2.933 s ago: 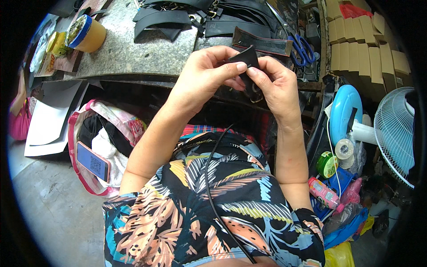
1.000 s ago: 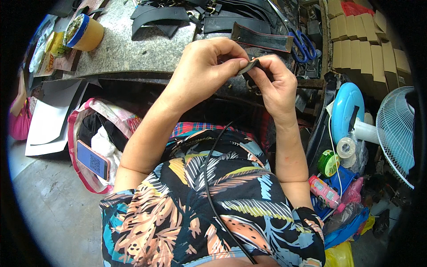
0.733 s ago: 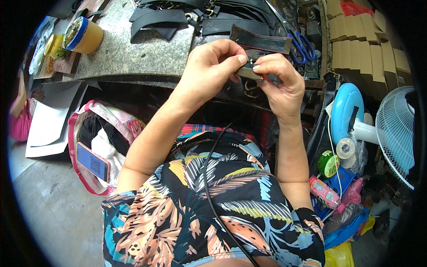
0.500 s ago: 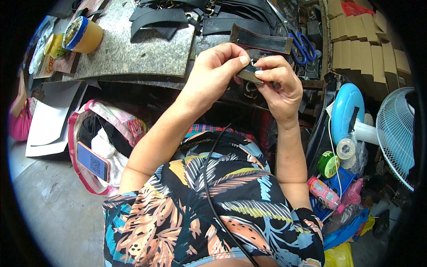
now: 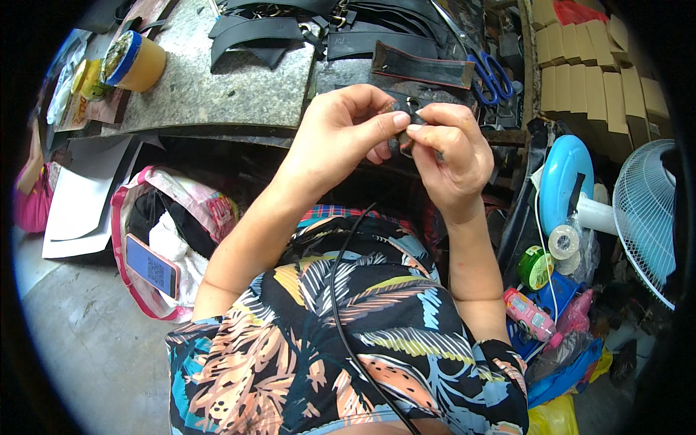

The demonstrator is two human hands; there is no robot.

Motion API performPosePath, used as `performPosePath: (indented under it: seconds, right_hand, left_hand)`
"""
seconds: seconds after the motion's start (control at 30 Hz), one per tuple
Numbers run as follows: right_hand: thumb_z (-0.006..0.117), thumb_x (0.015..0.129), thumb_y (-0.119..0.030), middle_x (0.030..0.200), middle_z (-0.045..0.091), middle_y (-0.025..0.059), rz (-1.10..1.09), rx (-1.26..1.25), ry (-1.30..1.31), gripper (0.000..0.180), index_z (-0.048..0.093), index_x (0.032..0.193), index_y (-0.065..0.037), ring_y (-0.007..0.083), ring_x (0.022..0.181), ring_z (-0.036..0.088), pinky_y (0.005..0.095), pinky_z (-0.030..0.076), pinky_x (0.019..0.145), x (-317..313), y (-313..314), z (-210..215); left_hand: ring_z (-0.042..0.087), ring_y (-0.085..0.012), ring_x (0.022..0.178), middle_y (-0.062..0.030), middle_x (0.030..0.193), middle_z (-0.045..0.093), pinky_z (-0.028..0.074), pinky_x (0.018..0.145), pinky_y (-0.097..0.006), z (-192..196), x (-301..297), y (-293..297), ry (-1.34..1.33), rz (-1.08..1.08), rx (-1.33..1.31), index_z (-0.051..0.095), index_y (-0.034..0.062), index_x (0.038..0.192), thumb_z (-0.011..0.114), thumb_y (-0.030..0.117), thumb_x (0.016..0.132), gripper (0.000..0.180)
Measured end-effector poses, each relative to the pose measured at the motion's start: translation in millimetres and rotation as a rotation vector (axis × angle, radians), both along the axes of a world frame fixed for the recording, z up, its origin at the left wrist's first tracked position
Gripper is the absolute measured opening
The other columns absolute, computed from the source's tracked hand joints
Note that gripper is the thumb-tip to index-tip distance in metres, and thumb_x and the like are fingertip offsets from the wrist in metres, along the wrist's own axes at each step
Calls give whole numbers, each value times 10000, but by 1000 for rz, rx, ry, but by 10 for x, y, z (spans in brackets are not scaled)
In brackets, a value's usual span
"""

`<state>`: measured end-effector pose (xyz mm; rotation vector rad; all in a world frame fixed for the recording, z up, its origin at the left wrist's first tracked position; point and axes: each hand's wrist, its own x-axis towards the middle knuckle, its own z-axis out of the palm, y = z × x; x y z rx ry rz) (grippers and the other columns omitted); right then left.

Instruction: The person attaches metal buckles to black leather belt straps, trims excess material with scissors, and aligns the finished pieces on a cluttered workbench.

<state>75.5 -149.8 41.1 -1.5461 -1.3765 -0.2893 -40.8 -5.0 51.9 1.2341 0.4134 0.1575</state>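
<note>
My left hand (image 5: 349, 138) and my right hand (image 5: 458, 154) meet over the front edge of the workbench, both closed in a pinch. Between their fingertips is a small dark strip (image 5: 407, 136), seemingly leather, mostly covered by the fingers. A small shiny metal bit (image 5: 410, 102) shows just above the thumbs; whether it belongs to the strip I cannot tell. Just beyond the hands lies a dark, curled leather piece (image 5: 422, 68) with reddish edges. Blue-handled scissors (image 5: 496, 78) rest to its right. Black leather straps (image 5: 261, 30) with metal fittings are piled at the back.
On the left, a tub (image 5: 138, 61) with a blue rim stands by a speckled stone slab (image 5: 210, 90). Stacked brown cardboard pieces (image 5: 594, 94) and a fan (image 5: 649, 217) are at right. A bag (image 5: 119, 239) with a phone (image 5: 152, 267) sits lower left.
The strip has turned in my fingers, so its flat face no longer shows. My right fingers have come in closer to my left thumb, and the left hand has dropped slightly.
</note>
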Motion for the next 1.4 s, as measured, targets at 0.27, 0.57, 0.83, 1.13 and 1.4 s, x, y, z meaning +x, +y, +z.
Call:
performPosePath:
  seconds: [0.27, 0.57, 0.83, 1.13, 1.4]
  right_hand:
    - [776, 841, -113, 786, 665, 90, -104, -323, 279, 166, 654, 911, -24, 222, 629, 641, 306, 518, 583, -47, -95, 356]
    - [720, 830, -41, 771, 656, 134, -151, -391, 76, 113, 615, 871, -27, 303, 630, 647, 375, 511, 578, -114, -27, 385]
    - [658, 878, 3, 702, 600, -5, -15, -228, 792, 2, 657, 878, 1, 49, 616, 527, 226, 455, 582, -69, -5, 82]
    - [657, 899, -16, 750, 637, -20, 81, -191, 1093, 26, 670, 886, 3, 37, 655, 581, 207, 471, 594, -57, -24, 3]
    - [677, 873, -24, 711, 640, 0, -99, -227, 544, 30, 669, 863, 4, 46, 630, 563, 245, 461, 568, -93, 50, -142]
  left_hand:
    - [576, -47, 663, -28, 770, 677, 477, 588, -225, 38, 9, -99, 16, 73, 239, 687, -54, 1020, 721, 122, 905, 213]
    - [562, -44, 630, -3, 799, 652, 457, 565, -196, 44, 8, -130, -3, 79, 421, 662, -40, 1072, 691, 59, 905, 196]
    - [574, -46, 675, 7, 852, 655, 462, 594, -198, -90, 22, 33, -66, -58, -122, 664, -9, 1103, 689, 71, 906, 215]
    - [628, -164, 699, -129, 832, 663, 518, 643, -297, -170, 36, -91, -211, 163, 678, 665, -28, 1019, 708, 51, 831, 208]
    - [623, -189, 638, -154, 830, 662, 511, 620, -327, -240, 111, -92, -150, 245, 992, 682, -4, 1041, 665, 103, 813, 253]
